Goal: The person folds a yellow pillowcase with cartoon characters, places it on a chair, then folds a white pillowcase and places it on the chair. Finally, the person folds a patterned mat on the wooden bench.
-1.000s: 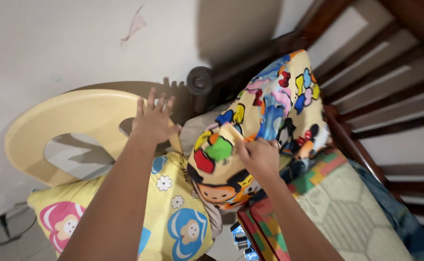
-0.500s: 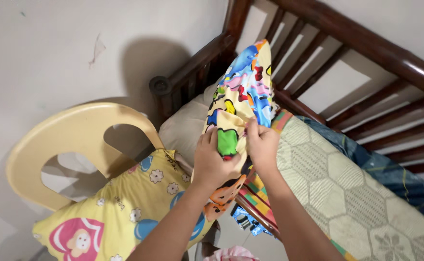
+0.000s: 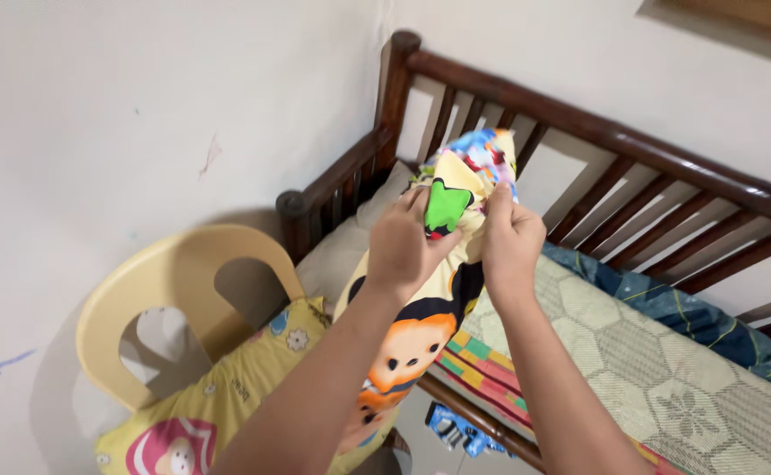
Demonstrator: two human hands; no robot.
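- Nearest, at about 7 o'clock, a second yellow cartoon pillow (image 3: 218,413) is seen lying on the seat of a cream plastic chair (image 3: 139,299); it is touched by neither hand.
- The yellow cartoon-print pillow (image 3: 420,308) is held up on end over the edge of the bed; its long axis is seen running from about 7 o'clock up to 1 o'clock, its lower end hanging near the chair, its upper end at the hands.
- The left hand (image 3: 400,246) is clenched on the bunched cloth at the upper end, from the 9 o'clock side; the right hand (image 3: 510,242) is clenched on the same end from 3 o'clock; both are equally near, the top of the pillow being gripped between them.
- Farther, at 4 o'clock, a patterned mattress (image 3: 667,369) is seen; beyond, from 12 to 3 o'clock, the dark wooden bed rail (image 3: 596,132) is set against the pale wall.
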